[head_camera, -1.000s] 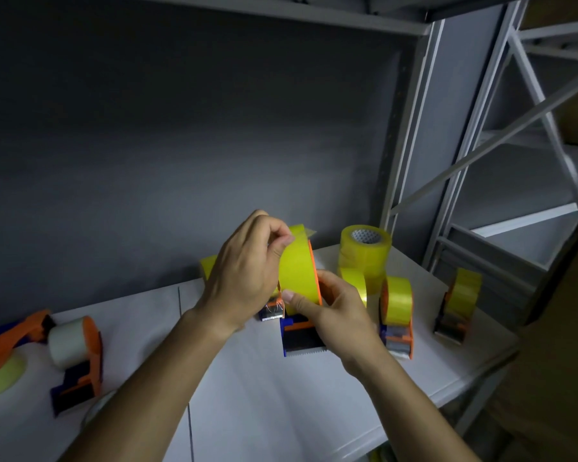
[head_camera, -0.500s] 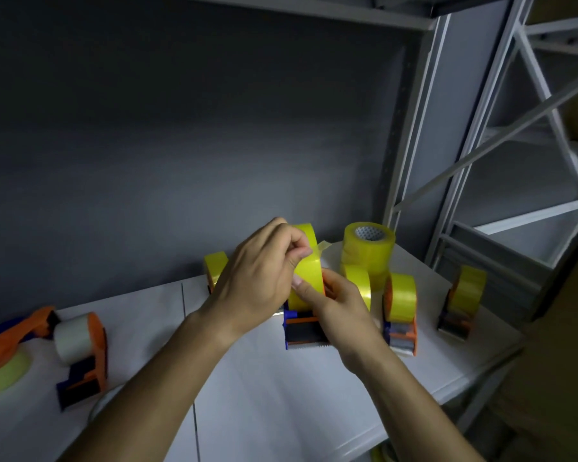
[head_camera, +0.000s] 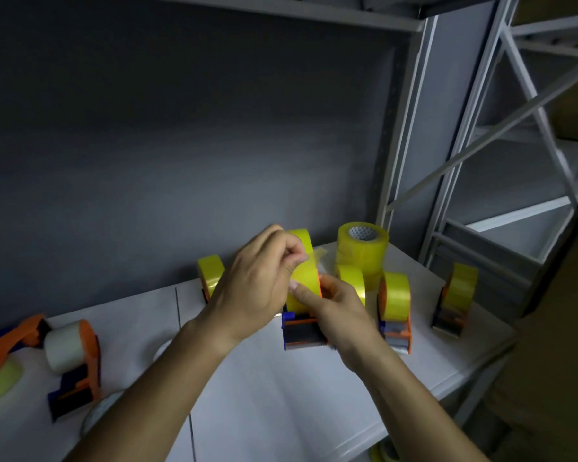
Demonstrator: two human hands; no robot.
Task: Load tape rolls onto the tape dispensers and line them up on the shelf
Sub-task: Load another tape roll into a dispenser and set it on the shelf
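Mid-shelf (head_camera: 247,395): right hand (head_camera: 342,315) grips blue-orange dispenser (head_camera: 301,333) carrying yellow tape roll (head_camera: 302,278). Left hand (head_camera: 257,281) pinches the roll's loose tape end (head_camera: 316,256) at top.

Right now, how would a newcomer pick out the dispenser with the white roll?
On the white shelf, look to its left end. There stands an orange-and-blue plastic tape dispenser; it alone carries a white tape roll, while its neighbours hold yellow rolls.

Dim scene, light falling from above-front onto white shelf (head_camera: 247,395); grey back wall (head_camera: 181,128) darkens toward upper left. Yellow tape rolls bright, slightly glary. Wide-angle bending at edges; right frame uprights (head_camera: 447,161) soft, slight motion blur.
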